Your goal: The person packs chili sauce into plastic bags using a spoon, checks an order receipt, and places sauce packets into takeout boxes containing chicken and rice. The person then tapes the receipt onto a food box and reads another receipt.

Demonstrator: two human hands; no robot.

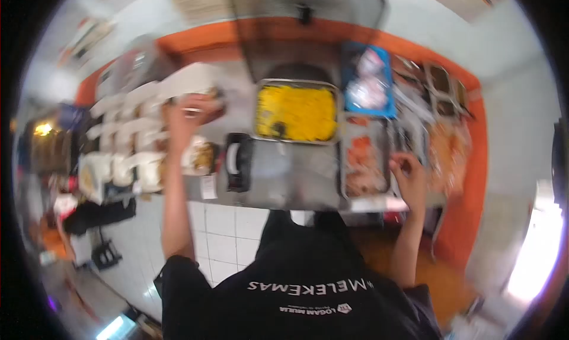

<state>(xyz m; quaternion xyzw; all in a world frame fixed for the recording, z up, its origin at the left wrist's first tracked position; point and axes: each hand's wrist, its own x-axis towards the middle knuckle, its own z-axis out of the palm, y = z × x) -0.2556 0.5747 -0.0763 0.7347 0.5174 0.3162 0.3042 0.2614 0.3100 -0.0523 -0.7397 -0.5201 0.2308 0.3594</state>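
My left hand [195, 110] is over the rows of white boxes [133, 132] at the left, its fingers bent at a raised box lid [189, 79]; blur hides what they grip. My right hand [406, 167] hovers by the right edge of a metal tray of orange and pinkish pieces [364, 162], with thumb and fingers curled together; anything between them is too small to tell. Between my hands lie a metal tray of yellow food [296, 112] and a black tape dispenser [238, 162]. An open box with food [201, 156] sits below my left hand.
A blue tray with plastic-wrapped items [368, 82] stands behind the orange-piece tray. Right of my right hand are a clear bag of orange items [447, 153] and metal containers [438, 82]. A dark chair-like object [106, 254] is on the tiled floor at left.
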